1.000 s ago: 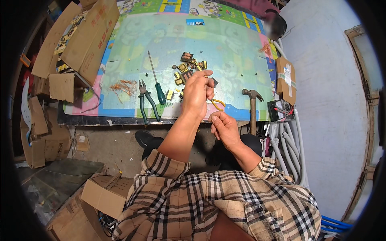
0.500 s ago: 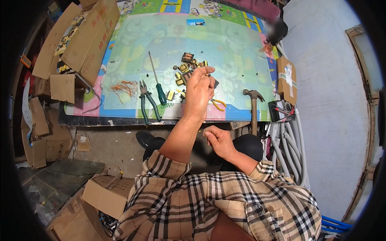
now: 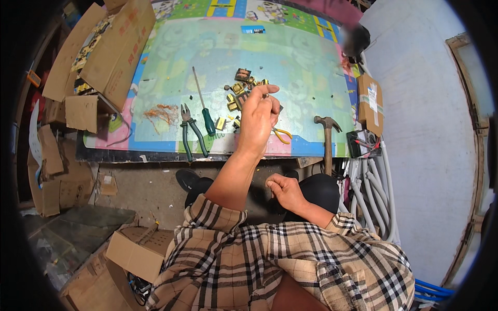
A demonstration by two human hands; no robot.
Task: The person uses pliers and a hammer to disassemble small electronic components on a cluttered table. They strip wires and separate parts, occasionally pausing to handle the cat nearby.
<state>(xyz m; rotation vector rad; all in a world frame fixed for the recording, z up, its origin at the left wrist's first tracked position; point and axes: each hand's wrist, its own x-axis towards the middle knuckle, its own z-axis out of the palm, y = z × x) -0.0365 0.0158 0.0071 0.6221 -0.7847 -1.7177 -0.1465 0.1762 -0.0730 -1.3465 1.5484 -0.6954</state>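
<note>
Over the near middle of the table, my left hand (image 3: 257, 122) is raised with its fingers curled and the index finger bent forward. Whatever it may hold is hidden by the fingers. Just beyond it lies a pile of small transformers with yellow-wrapped coils (image 3: 238, 88), partly covered by the hand. Yellow-handled pliers (image 3: 281, 136) lie beside my left wrist. Below the table's front edge, near my knee, my right hand (image 3: 287, 192) is closed in a loose fist, its inside out of sight. One loose yellow transformer (image 3: 221, 123) sits left of my left hand.
Left of the pile lie a green screwdriver (image 3: 208, 122), green-handled pliers (image 3: 193, 136) and copper wire scraps (image 3: 162, 114). A hammer (image 3: 328, 142) overhangs the right front edge. Cardboard boxes (image 3: 119, 57) stand at left, another box (image 3: 370, 106) at right. Grey pipes (image 3: 376, 192) lean below.
My right hand has shifted slightly right and down, away from the table edge. My left hand has barely moved, a little to the right. The tools and pile stay put.
</note>
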